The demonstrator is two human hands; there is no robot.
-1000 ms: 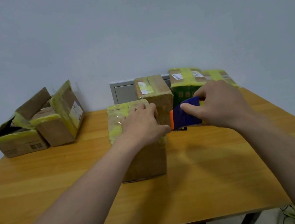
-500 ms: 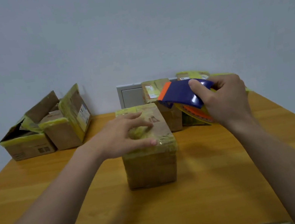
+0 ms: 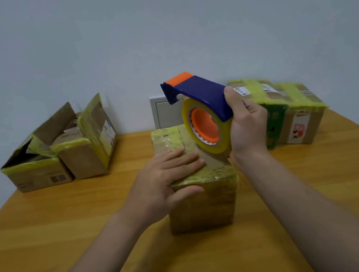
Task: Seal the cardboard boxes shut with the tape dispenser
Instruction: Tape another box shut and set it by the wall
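A small cardboard box [image 3: 201, 206] wrapped in yellowish tape stands in the middle of the wooden table [image 3: 327, 193]. My left hand [image 3: 167, 183] lies flat on its top near the front edge, fingers straight, thumb down the front face. My right hand [image 3: 244, 124] grips a blue and orange tape dispenser [image 3: 202, 110] with a yellow roll, held upright just above the box's right side. Its orange-tipped nose points up and left. A short strip of tape seems to run from the roll down to the box top.
Two opened boxes [image 3: 56, 152] with raised flaps sit at the back left. Taped boxes [image 3: 289, 109] stand at the back right, partly behind my right hand. A white wall panel [image 3: 162, 114] is behind the middle box. The table's front edge is out of view.
The right hand has raised and tipped the dispenser upright, showing the roll's side. The left hand slid toward the box's front edge and flattened. The view has moved closer.
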